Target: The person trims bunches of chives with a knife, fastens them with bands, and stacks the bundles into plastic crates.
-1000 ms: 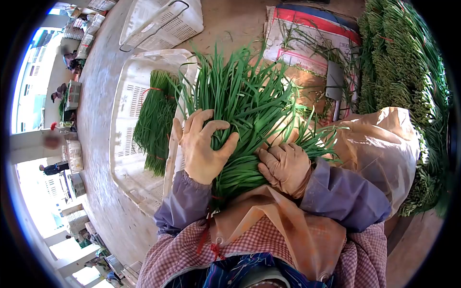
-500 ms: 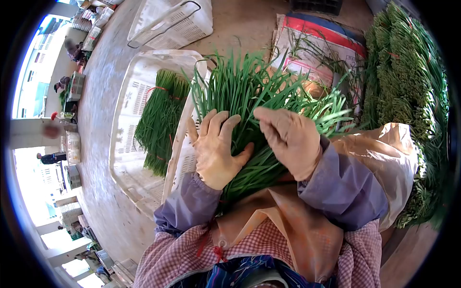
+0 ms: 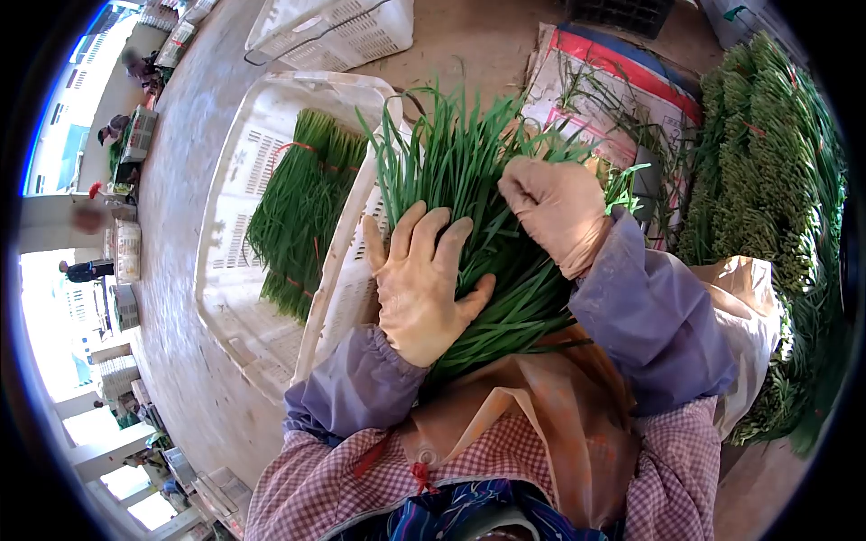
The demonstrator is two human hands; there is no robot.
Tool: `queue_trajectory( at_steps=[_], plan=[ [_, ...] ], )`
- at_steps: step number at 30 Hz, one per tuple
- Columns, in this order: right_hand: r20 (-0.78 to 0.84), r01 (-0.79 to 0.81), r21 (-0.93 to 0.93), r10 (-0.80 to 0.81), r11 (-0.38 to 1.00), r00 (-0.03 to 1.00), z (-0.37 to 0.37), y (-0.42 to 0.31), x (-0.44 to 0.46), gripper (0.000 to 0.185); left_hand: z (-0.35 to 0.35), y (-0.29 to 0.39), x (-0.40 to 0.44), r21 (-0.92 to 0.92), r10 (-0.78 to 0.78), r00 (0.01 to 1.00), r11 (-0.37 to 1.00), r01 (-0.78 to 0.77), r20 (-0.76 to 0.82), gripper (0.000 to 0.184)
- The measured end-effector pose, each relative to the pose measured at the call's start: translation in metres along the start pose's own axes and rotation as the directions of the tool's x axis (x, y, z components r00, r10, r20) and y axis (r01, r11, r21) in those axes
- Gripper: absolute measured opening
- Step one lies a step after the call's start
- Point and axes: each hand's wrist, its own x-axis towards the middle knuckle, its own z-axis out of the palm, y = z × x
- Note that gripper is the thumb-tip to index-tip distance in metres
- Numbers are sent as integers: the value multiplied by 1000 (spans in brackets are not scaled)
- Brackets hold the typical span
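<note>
A loose heap of garlic chives point(image 3: 451, 149), long flat green leaves, lies in front of my apron. My left hand point(image 3: 419, 284), in a pale glove, rests on the heap with its fingers spread. Over the right side of the leaves, my gloved right hand point(image 3: 555, 212) is closed, thumb against curled fingers. Whatever its fingers hold is hidden. To the left, tied bundles of chives point(image 3: 302, 221) with red bands lie in a white plastic crate point(image 3: 244, 338).
Another white crate point(image 3: 347, 36) stands farther back. Printed sacks point(image 3: 667, 86) with scattered leaves lie beyond the heap. Stacked green bundles point(image 3: 758, 171) line the right side. Distant people sit or stand beside crates along the left.
My right hand has moved slightly right, and the bright leaves extending from its side no longer show there. My left hand stays spread on the leaves. The view has shifted a little.
</note>
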Motion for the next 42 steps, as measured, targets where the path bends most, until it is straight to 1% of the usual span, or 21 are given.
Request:
queue_trajectory(
  at_steps=[2,3,7,10,12,13,15,16,18,19,20,21,22,24,27,32,34,37,40,41,42],
  plan=[
    [-168,-2,173,31,985,985,2,13,-1,11,1,-2,1,-11,2,1000,1000,-2,-9,63],
    [-174,-107,258,156,960,972,1,16,-2,7,1,-2,1,-14,5,1000,1000,-5,-3,63],
    [-223,-212,427,329,879,917,2,14,-17,11,0,-1,5,-27,27,999,999,-27,19,62],
    [-214,-186,626,397,757,893,2,20,-15,12,1,2,6,-23,48,999,999,-48,25,62],
    [-368,-88,594,367,799,854,-5,43,-6,12,1,2,6,-21,49,998,999,-49,24,61],
    [-373,-81,691,450,718,811,-23,44,-1,10,0,2,6,-21,46,999,999,-46,24,61],
    [-313,-162,734,540,660,781,-57,64,4,9,-1,2,5,-15,42,999,999,-41,27,60],
    [-322,-180,655,486,734,812,-71,72,3,8,-2,3,4,-10,39,999,999,-39,27,60],
    [-550,-22,322,206,946,810,-68,78,-3,4,0,4,6,-16,38,999,999,-38,18,60],
    [-580,84,25,-54,996,813,-69,43,-16,9,3,2,8,-27,39,999,999,-39,14,60],
    [-530,180,-269,-302,946,792,-67,4,-33,15,5,2,10,-38,42,999,998,-41,17,60],
    [-395,417,-222,-472,882,788,-58,-2,-41,20,6,2,12,-45,33,999,998,-32,10,57],
    [-265,625,-137,-636,769,724,-45,-4,-47,25,6,0,13,-69,30,999,997,-29,13,56],
    [-104,658,-163,-676,735,729,-8,-14,-63,32,7,-5,14,-118,26,999,993,-23,19,54],
    [-105,532,-165,-551,830,828,18,-8,-92,35,9,-12,15,-207,-22,999,978,12,-45,46],
    [-21,454,-189,-466,871,884,20,-9,-109,37,11,-28,14,-433,-216,976,879,201,15,39],
    [10,433,-195,-439,880,898,17,-12,-109,39,15,-32,13,-429,-212,976,887,170,-52,42],
    [-2,385,-220,-395,896,918,17,-16,-111,43,13,-28,14,-360,-155,969,930,77,-193,47],
    [26,320,-300,-328,899,944,14,-20,-110,49,1,-18,12,-47,85,958,994,-101,-275,38],
    [58,303,-300,-300,905,952,12,-20,-109,51,4,-22,11,-64,212,932,968,-241,-295,29],
    [72,289,-304,-280,908,957,12,-22,-108,54,4,-28,11,-60,318,918,938,-341,-236,26]
  ],
)
